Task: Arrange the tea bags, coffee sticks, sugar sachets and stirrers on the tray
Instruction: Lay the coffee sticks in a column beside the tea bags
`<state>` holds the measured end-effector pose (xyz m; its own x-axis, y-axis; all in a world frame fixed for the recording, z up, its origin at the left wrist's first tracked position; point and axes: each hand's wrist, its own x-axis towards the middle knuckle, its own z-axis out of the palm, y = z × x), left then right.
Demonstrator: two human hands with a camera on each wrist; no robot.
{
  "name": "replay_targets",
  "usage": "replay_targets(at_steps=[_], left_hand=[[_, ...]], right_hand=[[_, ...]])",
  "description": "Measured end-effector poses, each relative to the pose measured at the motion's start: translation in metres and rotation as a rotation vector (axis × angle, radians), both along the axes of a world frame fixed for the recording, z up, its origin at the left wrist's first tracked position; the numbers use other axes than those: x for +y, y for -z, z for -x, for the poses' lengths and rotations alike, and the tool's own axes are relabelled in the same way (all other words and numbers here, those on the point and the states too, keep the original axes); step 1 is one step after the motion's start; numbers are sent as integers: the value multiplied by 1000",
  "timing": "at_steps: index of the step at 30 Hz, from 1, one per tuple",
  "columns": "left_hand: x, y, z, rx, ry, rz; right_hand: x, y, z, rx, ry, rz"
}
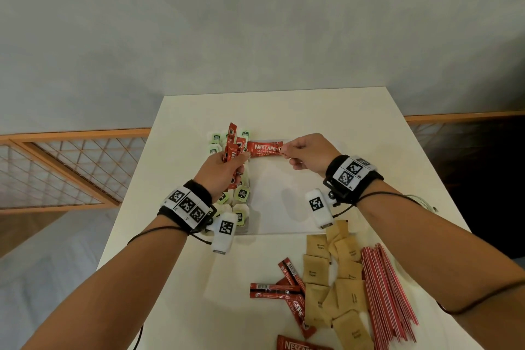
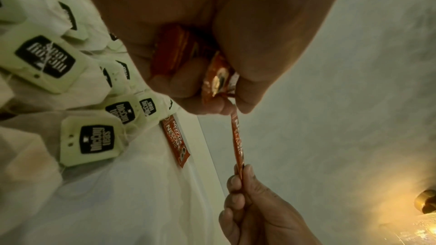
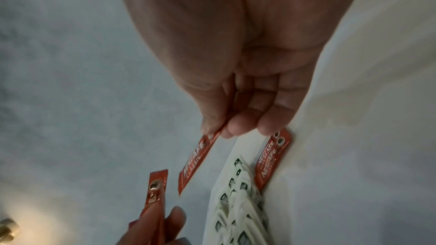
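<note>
Head view: left hand [image 1: 224,170] grips bunch of coffee sticks [image 1: 233,148]; right hand [image 1: 309,152] pinches one coffee stick [image 1: 264,149] above tray [image 1: 284,193].

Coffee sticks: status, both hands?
Left hand grips coffee stick bundle. Right hand pinches one Nescafe stick over tray. Nothing blocking.

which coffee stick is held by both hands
The coffee stick stretched level between the hands: the right hand pinches one end, the left hand the other. The left's other sticks stand upright; the rest lie on the table.
</note>
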<state>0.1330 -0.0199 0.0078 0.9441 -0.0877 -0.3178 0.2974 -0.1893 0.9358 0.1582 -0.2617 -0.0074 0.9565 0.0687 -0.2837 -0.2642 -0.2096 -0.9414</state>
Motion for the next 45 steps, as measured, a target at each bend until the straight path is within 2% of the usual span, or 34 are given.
replay_targets(at_steps=[4,8,12,25,30,32,33,35,37,39,45], left_hand=[[4,-4,-3,60,-27,23],[6,-5,-5,100,-34,48],[6,-6,-4,163,-51,151],[11,-4,-5,200,52,114],[11,-6,-5,150,130,9],[11,-6,-6,131,143,-14],[10,-7,-6,123,144,-16],[8,-8,-6,116,145,-17],[6,-8,-6,110,158,-20],[4,-7,-5,99,197,-37],[-1,-11,-3,88,290,-70]], right_hand=[[-6,8,-14,25,75,79],[-3,18,-21,155,41,180],[6,29,-20,219,42,271],[22,38,-28,214,153,372],[22,37,-29,195,176,441],[20,31,-27,128,131,503],[21,26,-25,80,97,500],[23,16,-18,5,21,352],[27,5,-11,-9,-78,159],[32,-1,-5,8,-166,57],[38,0,0,-17,-174,19]])
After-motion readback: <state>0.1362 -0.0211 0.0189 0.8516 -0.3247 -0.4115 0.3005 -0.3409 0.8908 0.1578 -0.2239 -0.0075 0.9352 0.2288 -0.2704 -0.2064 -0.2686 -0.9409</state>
